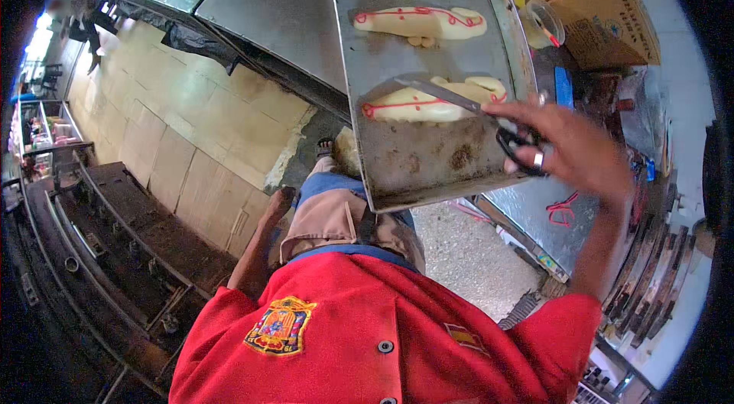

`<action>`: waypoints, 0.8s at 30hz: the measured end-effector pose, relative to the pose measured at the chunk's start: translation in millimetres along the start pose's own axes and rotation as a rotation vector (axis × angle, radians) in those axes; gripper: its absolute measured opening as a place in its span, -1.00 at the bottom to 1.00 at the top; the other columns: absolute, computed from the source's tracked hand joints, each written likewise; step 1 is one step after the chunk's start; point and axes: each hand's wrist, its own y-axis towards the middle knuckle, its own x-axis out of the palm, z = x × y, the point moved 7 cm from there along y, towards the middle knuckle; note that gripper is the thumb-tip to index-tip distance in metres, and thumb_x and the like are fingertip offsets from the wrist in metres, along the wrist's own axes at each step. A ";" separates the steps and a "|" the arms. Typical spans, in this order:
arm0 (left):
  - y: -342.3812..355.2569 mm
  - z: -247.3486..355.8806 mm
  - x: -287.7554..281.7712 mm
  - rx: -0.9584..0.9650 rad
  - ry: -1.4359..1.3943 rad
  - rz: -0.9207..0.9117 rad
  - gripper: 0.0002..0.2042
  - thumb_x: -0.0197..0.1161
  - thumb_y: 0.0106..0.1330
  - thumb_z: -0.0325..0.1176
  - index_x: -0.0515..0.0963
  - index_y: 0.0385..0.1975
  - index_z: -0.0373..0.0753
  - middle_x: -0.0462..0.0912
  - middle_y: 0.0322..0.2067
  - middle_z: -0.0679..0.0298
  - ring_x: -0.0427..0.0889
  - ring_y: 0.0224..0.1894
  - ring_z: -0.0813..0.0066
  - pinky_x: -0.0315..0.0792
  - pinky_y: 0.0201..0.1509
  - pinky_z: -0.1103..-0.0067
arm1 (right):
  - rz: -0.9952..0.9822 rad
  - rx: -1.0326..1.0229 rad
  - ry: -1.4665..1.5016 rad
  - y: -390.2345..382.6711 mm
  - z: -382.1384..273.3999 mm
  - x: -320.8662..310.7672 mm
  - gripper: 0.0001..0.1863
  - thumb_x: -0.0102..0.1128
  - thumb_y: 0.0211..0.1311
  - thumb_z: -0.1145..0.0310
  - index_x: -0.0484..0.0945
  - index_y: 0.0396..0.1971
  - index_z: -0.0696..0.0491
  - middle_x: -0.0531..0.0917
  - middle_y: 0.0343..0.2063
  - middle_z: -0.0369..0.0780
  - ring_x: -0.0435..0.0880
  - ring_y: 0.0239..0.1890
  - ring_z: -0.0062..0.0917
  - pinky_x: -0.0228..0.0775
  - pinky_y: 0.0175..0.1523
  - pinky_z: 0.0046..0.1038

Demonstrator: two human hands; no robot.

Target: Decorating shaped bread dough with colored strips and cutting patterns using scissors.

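Observation:
My right hand (pixel 558 146) is closed around the black handles of a pair of scissors (pixel 440 94). Their long blades lie over the nearer shaped dough piece (pixel 397 111), pointing left; whether they touch it I cannot tell. A second dough piece (pixel 420 24), pale with red piped lines and a small lump at its lower edge, rests farther back. Both are on a worn metal baking tray (pixel 413 167). Low at my left side, next to my thigh and away from the tray, hangs my left hand (pixel 281 202); its fingers are too small and foreshortened to make out.
A metal worktable (pixel 283 14) extends to the left of the tray. On the right stand a cardboard box (pixel 600 10) and a clear plastic tub (pixel 544 22). Thin red strands (pixel 562 210) lie on the metal surface below my right forearm. Dark racks (pixel 130 251) stand at left.

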 end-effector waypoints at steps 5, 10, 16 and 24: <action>17.5 1.2 8.9 -0.107 -0.102 0.012 -0.69 0.07 0.40 -0.17 0.67 -0.12 -0.22 0.73 -0.19 -0.02 0.71 -0.09 0.07 0.53 -0.07 0.28 | -0.407 -0.022 -0.043 82.6 -19.1 -39.0 -0.45 0.24 0.26 0.33 0.44 0.27 0.01 0.64 -0.05 -0.07 0.61 0.04 -0.21 0.39 0.16 -0.23; 20.0 -27.8 -14.0 0.018 -0.099 0.107 -0.74 0.15 0.40 -0.21 0.65 -0.07 -0.17 0.70 -0.17 -0.02 0.70 -0.11 0.03 0.54 -0.08 0.26 | -0.626 -0.021 -0.093 123.8 -29.8 -35.8 -0.46 0.24 0.27 0.21 0.47 0.22 0.10 0.68 -0.14 -0.03 0.65 -0.04 -0.18 0.44 0.04 -0.23; 49.7 -28.3 -43.8 -0.009 -0.052 0.102 -0.68 0.07 0.47 -0.16 0.64 -0.08 -0.23 0.69 -0.26 -0.09 0.68 -0.20 -0.05 0.51 -0.15 0.22 | -0.765 0.056 -0.046 148.7 -27.6 -23.5 -0.43 0.25 0.26 0.14 0.47 0.21 0.10 0.69 -0.27 -0.03 0.67 -0.13 -0.13 0.45 -0.01 -0.21; 70.1 20.2 -81.3 0.097 -0.305 0.038 -0.60 0.04 0.47 -0.09 0.62 -0.07 -0.31 0.67 -0.36 -0.01 0.60 -0.28 0.21 0.45 -0.21 0.28 | -0.693 0.081 -0.235 146.4 -36.3 -38.2 -0.47 0.26 0.24 0.17 0.50 0.20 0.03 0.68 -0.17 -0.04 0.63 -0.05 -0.13 0.42 0.07 -0.17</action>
